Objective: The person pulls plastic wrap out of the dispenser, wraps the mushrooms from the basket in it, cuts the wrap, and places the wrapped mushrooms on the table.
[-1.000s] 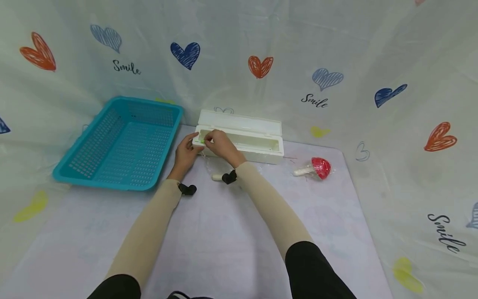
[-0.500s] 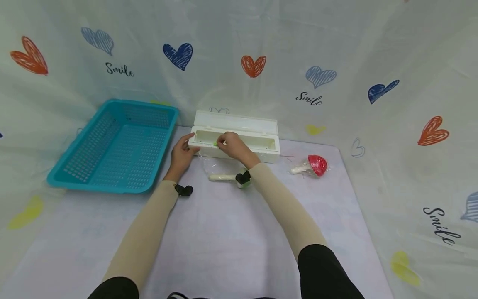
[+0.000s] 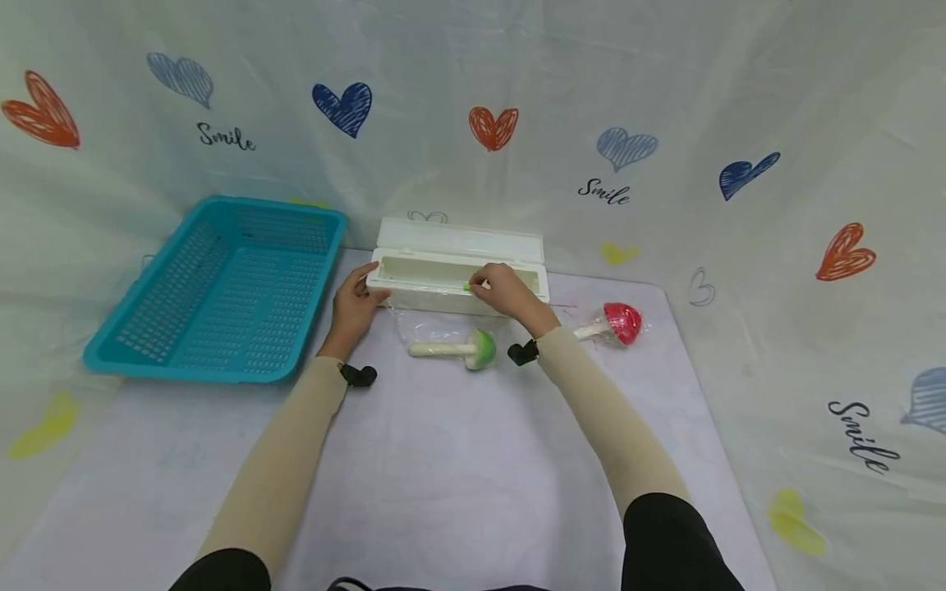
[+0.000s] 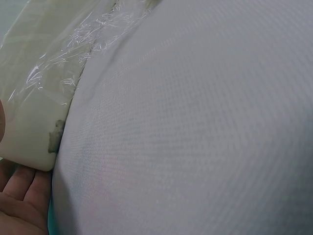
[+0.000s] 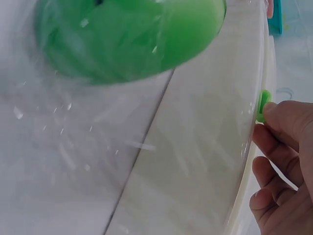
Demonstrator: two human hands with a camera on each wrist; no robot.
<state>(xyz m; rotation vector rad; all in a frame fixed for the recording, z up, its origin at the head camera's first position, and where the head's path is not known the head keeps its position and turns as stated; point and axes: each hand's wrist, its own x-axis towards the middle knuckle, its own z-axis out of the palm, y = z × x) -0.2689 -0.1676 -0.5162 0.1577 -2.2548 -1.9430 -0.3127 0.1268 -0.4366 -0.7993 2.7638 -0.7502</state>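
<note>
A long white cling film dispenser (image 3: 436, 300) stands with its lid raised at the back of the table. My left hand (image 3: 353, 312) grips its left end, thumb at the front face and fingers around the end. Between thumb and forefinger, my right hand (image 3: 502, 289) pinches a small green slide cutter (image 5: 264, 105) on the dispenser's front rim, right of its middle. Clear film (image 4: 73, 58) hangs crinkled down the front face. In front lies a toy mushroom with a green cap (image 3: 482, 350) and white stem, clear film around it.
A blue plastic basket (image 3: 288, 345) stands at the left, beside my left hand. To the right lies a red-capped toy mushroom (image 3: 623, 323) in clear film, partly behind my right sleeve. A heart-printed sheet (image 3: 414, 164) hangs behind the table.
My right hand has moved the green cutter rightward along the rim from near the left end. The green-capped mushroom has come into view from behind the right wrist. My left hand keeps its grip.
</note>
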